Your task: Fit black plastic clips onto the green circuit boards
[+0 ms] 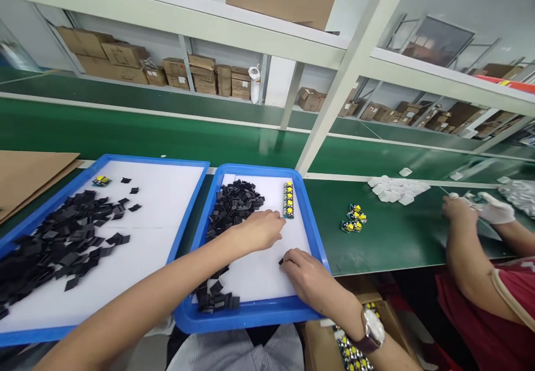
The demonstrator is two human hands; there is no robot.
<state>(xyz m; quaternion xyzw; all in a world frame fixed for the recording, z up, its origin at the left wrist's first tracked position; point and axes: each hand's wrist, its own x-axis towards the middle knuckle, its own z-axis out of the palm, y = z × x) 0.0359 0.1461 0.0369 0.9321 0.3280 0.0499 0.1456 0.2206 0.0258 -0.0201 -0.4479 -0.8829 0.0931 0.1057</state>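
My left hand (259, 229) reaches across the middle blue tray (251, 314), fingers bunched and pointing toward a short row of yellow-and-green parts (288, 199) by the tray's right wall. What its fingertips hold is hidden. My right hand (304, 274), with a watch on the wrist, rests on the tray's white liner, fingers curled over a small black square piece (281, 261). A heap of black square pieces (233, 204) lies at the tray's upper left, and more black pieces (215, 296) sit near its lower left corner.
A second blue tray (137, 160) on the left holds several black pieces. A few yellow-and-green parts (355, 218) lie on the green belt, beyond them a pile of white pieces (397, 189). A co-worker's arms (472, 248) work at the right. Brown cardboard (25, 173) lies far left.
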